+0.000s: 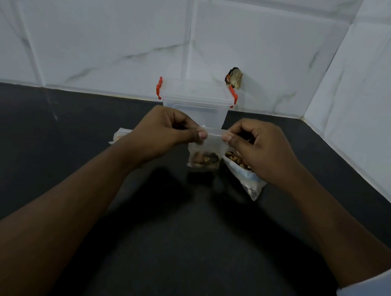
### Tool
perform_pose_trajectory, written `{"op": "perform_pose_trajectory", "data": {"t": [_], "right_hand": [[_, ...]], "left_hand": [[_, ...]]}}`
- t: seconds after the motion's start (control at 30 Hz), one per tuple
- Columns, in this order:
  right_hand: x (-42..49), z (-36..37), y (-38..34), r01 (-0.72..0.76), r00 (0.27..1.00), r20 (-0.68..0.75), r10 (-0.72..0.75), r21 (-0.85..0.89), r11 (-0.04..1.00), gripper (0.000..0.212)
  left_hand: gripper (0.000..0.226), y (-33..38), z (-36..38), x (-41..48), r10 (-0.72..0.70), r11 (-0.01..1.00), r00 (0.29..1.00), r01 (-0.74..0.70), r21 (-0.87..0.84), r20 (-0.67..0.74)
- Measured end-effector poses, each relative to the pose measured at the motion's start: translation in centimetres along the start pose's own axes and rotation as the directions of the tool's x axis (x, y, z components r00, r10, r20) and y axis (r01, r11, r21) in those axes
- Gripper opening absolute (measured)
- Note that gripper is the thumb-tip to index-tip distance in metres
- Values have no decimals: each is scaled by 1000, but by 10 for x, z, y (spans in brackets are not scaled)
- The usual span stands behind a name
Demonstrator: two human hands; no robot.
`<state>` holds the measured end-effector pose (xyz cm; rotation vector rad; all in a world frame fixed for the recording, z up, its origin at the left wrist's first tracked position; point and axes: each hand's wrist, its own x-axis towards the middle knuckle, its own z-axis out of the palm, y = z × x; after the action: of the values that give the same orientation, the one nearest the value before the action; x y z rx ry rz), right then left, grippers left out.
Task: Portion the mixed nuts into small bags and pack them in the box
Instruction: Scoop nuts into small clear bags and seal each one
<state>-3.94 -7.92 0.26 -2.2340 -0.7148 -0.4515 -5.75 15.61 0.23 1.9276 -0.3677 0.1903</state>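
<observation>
A small clear bag (207, 153) with a few nuts at its bottom hangs just above the black counter (180, 220). My left hand (166, 131) pinches its top edge at the left corner, and my right hand (259, 148) pinches the right corner. Behind the bag stands a clear plastic box (195, 103) with red side clips, its lid on. A larger open bag of mixed nuts (243, 172) lies on the counter to the right, partly hidden under my right hand.
More small clear bags (119, 135) lie on the counter behind my left wrist. White marble-look tiled walls (104, 36) close off the counter at the back and on the right. A broken hole (234, 78) shows in the back wall behind the box.
</observation>
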Motion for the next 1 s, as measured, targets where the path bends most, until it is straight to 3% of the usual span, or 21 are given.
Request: {"op": "perform_pose_trajectory", "data": {"t": [0.37, 0.5, 0.67, 0.83, 1.0], "right_hand": [[-1, 6, -1, 14, 1000, -6, -14, -3, 1000, 18], [0, 7, -3, 57, 994, -92, -58, -7, 998, 24], [-2, 8, 1, 0, 991, -131, -3, -25, 1000, 43], [-4, 14, 0, 36, 995, -97, -34, 22, 999, 44], [-3, 10, 3, 22, 997, -80, -19, 31, 999, 40]], "left_hand": [[11, 0, 11, 0, -10, 1000, 1000, 9, 24, 24], [8, -2, -1, 2, 23, 997, 1000, -22, 76, -15], [12, 7, -37, 2, -116, 988, 989, 107, -108, -87], [19, -7, -65, 3, -228, 967, 919, 252, 32, -321], [23, -27, -79, 0, -374, 880, 857, 449, 156, -355]]}}
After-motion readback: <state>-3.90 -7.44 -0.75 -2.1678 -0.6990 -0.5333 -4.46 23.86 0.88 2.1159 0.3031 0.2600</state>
